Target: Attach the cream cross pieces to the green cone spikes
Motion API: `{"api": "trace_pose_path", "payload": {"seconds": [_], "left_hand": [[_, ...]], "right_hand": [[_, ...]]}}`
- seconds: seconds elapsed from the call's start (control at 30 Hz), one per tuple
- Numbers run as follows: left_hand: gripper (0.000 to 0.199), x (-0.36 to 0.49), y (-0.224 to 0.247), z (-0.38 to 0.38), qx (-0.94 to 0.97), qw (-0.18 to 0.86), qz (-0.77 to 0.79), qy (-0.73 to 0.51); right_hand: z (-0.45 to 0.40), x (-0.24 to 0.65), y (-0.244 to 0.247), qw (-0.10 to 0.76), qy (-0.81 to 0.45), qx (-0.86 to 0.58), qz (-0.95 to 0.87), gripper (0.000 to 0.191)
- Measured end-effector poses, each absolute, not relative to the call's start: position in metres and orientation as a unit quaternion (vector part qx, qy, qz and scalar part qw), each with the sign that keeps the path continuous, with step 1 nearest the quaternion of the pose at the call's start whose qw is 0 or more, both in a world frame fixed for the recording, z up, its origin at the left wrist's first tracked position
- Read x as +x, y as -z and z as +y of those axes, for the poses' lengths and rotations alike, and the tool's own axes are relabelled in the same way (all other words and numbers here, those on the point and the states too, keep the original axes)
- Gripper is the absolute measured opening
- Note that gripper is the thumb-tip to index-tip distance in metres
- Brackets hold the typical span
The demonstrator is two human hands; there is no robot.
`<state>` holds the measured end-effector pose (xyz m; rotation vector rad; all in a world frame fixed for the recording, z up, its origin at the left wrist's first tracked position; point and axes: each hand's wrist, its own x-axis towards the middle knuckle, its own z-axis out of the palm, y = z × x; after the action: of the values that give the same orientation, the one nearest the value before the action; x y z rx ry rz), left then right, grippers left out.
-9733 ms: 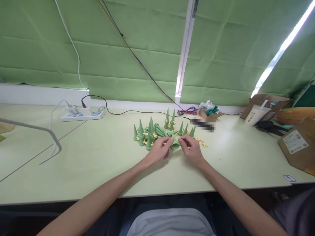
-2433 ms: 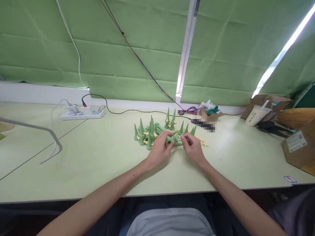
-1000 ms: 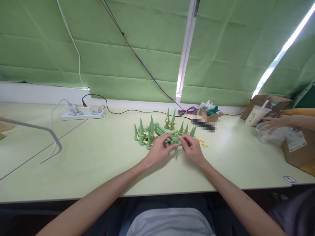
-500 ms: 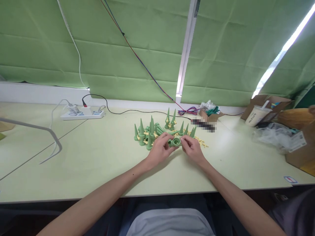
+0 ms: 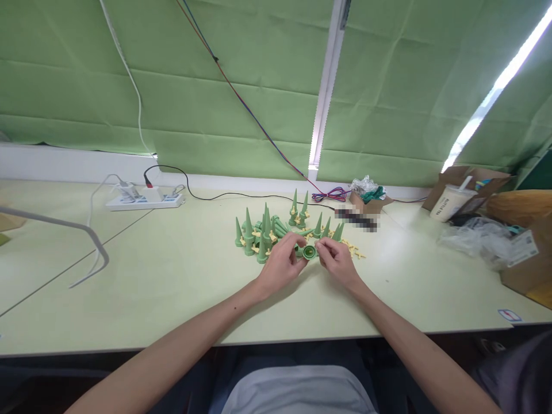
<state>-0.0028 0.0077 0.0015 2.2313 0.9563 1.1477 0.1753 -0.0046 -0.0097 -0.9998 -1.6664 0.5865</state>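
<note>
A green plastic watering spike [image 5: 309, 252] is held with its round open end facing me. My left hand [image 5: 282, 260] is closed around it, thumb below and fingers above. Against the right side of that open end, my right hand [image 5: 337, 258] is pinched, and whatever lies between its fingertips is too small to make out. Just beyond my left hand stand several upright green spikes [image 5: 249, 233] fitted with yellow valves. More green spikes [image 5: 318, 225] stand behind my right hand, beside loose yellow valve pieces [image 5: 354, 249].
A white power strip [image 5: 144, 201] lies at the back left, and a grey bent metal arm [image 5: 97, 241] reaches in from the left edge. Toward the back right are a small cardboard box [image 5: 370, 204], a drink cup [image 5: 452, 204] and plastic bags [image 5: 472, 238].
The open end of the held spike has dropped slightly and turned more toward me. My left fingers have shifted a little on it; my right hand stays pinched beside it.
</note>
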Motion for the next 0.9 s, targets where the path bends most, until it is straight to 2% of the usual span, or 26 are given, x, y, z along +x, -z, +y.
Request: {"api": "trace_pose_path", "payload": {"seconds": [0.23, 0.43, 0.57, 0.9], "left_hand": [[0.007, -0.002, -0.004, 0.01, 0.778, 0.296, 0.375, -0.409], [0.042, -0.002, -0.01, 0.009, 0.715, 0.459, 0.37, -0.376], [0.049, -0.002, -0.014, 0.01, 0.687, 0.522, 0.364, -0.35], [0.045, -0.004, -0.012, 0.01, 0.686, 0.526, 0.354, -0.357]], "right_hand": [[-0.004, 0.176, 0.012, 0.561, -0.242, -0.415, -0.674, 0.028], [-0.004, 0.174, 0.012, 0.548, -0.22, -0.422, -0.688, 0.024], [-0.006, 0.174, 0.011, 0.531, -0.202, -0.42, -0.708, 0.022], [-0.002, 0.175, 0.013, 0.518, -0.19, -0.424, -0.718, 0.022]]}}
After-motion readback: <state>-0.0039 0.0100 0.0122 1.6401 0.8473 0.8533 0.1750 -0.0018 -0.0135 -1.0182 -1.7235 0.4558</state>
